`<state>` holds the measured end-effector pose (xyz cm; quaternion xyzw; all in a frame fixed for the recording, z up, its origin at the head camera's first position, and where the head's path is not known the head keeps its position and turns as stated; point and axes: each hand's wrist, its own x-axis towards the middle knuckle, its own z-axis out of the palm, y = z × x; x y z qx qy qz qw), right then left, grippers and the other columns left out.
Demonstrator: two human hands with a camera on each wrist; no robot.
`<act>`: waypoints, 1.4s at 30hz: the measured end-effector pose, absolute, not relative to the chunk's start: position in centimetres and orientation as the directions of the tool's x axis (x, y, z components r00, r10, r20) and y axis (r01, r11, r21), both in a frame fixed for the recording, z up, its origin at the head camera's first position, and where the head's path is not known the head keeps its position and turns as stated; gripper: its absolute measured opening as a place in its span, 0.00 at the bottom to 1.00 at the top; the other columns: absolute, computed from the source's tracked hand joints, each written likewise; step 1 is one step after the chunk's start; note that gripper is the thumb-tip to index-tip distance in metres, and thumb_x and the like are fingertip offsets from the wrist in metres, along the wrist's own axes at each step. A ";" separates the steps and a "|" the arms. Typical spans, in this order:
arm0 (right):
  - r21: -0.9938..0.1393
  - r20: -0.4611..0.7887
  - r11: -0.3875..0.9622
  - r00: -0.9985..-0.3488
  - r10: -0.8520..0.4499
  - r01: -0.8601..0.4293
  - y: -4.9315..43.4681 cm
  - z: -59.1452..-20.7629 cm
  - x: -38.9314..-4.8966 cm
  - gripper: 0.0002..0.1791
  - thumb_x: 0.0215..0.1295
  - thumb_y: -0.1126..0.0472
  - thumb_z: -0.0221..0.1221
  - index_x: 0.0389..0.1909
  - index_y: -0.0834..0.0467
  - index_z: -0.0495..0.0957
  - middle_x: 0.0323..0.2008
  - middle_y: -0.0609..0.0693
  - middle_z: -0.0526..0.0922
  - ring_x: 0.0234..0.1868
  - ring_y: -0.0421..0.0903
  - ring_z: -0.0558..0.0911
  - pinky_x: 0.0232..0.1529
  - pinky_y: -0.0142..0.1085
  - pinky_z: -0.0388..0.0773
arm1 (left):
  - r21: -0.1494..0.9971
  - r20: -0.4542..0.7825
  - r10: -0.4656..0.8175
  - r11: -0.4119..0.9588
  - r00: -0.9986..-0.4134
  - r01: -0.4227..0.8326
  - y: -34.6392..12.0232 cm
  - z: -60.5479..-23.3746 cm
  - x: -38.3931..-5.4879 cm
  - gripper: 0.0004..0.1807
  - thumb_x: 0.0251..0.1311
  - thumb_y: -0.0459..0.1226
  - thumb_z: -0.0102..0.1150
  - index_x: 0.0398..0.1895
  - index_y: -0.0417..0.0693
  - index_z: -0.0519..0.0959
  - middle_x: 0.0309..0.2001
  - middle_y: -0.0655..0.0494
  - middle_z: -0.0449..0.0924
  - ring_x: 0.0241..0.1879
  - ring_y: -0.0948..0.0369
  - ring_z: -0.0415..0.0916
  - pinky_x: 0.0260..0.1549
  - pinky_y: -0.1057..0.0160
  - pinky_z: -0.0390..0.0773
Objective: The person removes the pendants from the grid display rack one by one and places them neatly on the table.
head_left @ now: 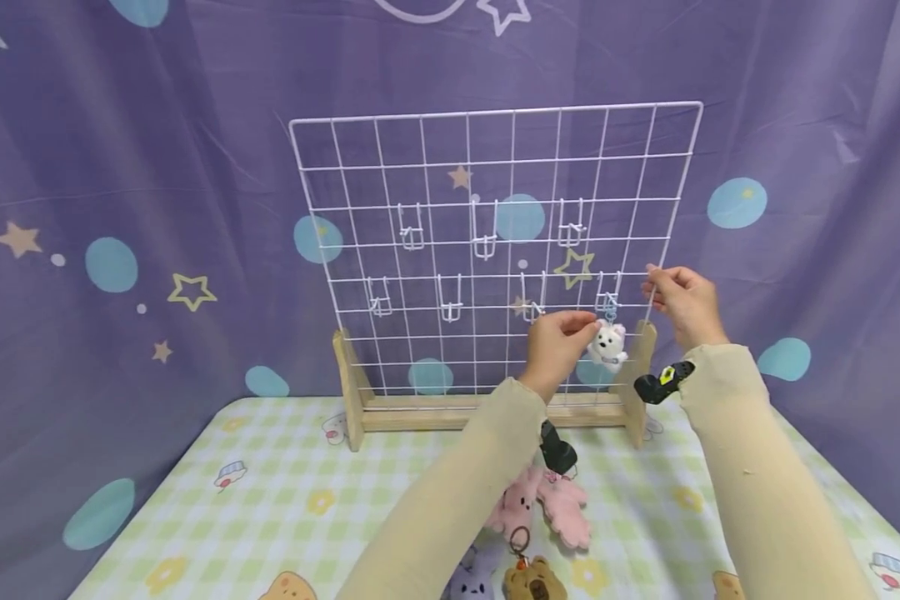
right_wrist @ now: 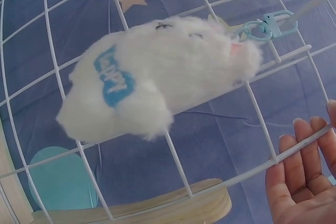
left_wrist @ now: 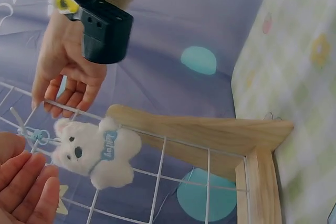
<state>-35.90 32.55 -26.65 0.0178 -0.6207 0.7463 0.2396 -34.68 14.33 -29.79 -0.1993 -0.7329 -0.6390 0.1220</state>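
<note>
A white plush dog keychain (head_left: 608,345) with a blue bib hangs by its light blue clasp (right_wrist: 269,27) from the lower right hook (head_left: 607,302) of a white wire grid rack (head_left: 467,275). Just left of the plush is my left hand (head_left: 558,346); its fingers (left_wrist: 31,182) are loosely bent, and the right wrist view shows fingertips apart from the fur. At the rack's right edge, my right hand (head_left: 686,304) holds the side wire, with the thumb on one side and the fingers (right_wrist: 302,156) on the other.
More white hooks (head_left: 483,242) hang on the grid in two rows. Wooden feet (head_left: 348,387) hold the rack on a checked tablecloth (head_left: 270,500). In front lie pink plush keychains (head_left: 566,508), a brown bear (head_left: 536,579) and a greyish plush (head_left: 474,579), partly behind my left sleeve.
</note>
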 end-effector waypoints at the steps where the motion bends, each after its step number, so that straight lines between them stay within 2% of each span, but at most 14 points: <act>1: -0.917 0.324 -0.117 -0.884 0.335 -0.381 32.5 -26.7 -35.9 0.12 0.62 0.60 0.61 0.21 0.57 0.73 0.19 0.41 0.82 0.21 0.35 0.79 0.25 0.23 0.75 | 0.886 0.435 0.135 0.111 -0.890 0.450 14.4 -29.8 -34.7 0.09 0.56 0.34 0.65 0.39 0.40 0.84 0.33 0.52 0.85 0.28 0.72 0.76 0.28 0.75 0.76; 12: -0.916 0.319 -0.126 -0.883 0.345 -0.380 32.5 -26.8 -36.1 0.11 0.61 0.59 0.62 0.21 0.56 0.74 0.19 0.42 0.82 0.21 0.36 0.79 0.26 0.24 0.75 | 0.862 0.456 0.055 0.219 -0.888 0.457 15.7 -28.9 -34.3 0.07 0.56 0.35 0.65 0.37 0.44 0.85 0.31 0.57 0.84 0.27 0.71 0.75 0.27 0.75 0.73; 19: -0.920 0.309 -0.127 -0.883 0.354 -0.372 32.6 -26.6 -36.0 0.12 0.62 0.60 0.61 0.20 0.56 0.74 0.18 0.41 0.82 0.21 0.35 0.78 0.25 0.24 0.75 | 0.875 0.440 0.029 0.210 -0.897 0.436 16.4 -29.0 -34.7 0.05 0.55 0.36 0.65 0.34 0.45 0.85 0.29 0.58 0.84 0.26 0.71 0.74 0.26 0.75 0.73; 26: -0.919 0.309 -0.130 -0.883 0.352 -0.373 32.5 -26.5 -36.0 0.12 0.61 0.60 0.62 0.20 0.56 0.74 0.19 0.42 0.82 0.21 0.36 0.79 0.26 0.24 0.76 | 0.839 0.498 0.003 0.249 -0.867 0.483 17.1 -29.2 -35.3 0.05 0.54 0.35 0.66 0.33 0.45 0.86 0.29 0.56 0.85 0.25 0.71 0.76 0.25 0.76 0.72; 34: -0.927 0.315 -0.083 -0.881 0.353 -0.365 32.3 -26.7 -36.1 0.11 0.61 0.57 0.62 0.24 0.58 0.74 0.20 0.42 0.81 0.23 0.36 0.78 0.28 0.25 0.76 | 0.838 0.505 -0.011 0.244 -0.863 0.488 17.2 -29.4 -35.3 0.05 0.54 0.36 0.67 0.31 0.45 0.86 0.26 0.56 0.84 0.22 0.72 0.73 0.22 0.76 0.70; 42: -0.923 0.314 -0.102 -0.880 0.356 -0.371 32.5 -26.7 -36.2 0.12 0.62 0.58 0.62 0.21 0.57 0.73 0.20 0.41 0.82 0.23 0.36 0.79 0.28 0.24 0.77 | 0.844 0.499 -0.003 0.229 -0.866 0.485 17.4 -29.3 -35.0 0.05 0.54 0.37 0.66 0.31 0.45 0.86 0.26 0.57 0.84 0.22 0.74 0.72 0.23 0.77 0.71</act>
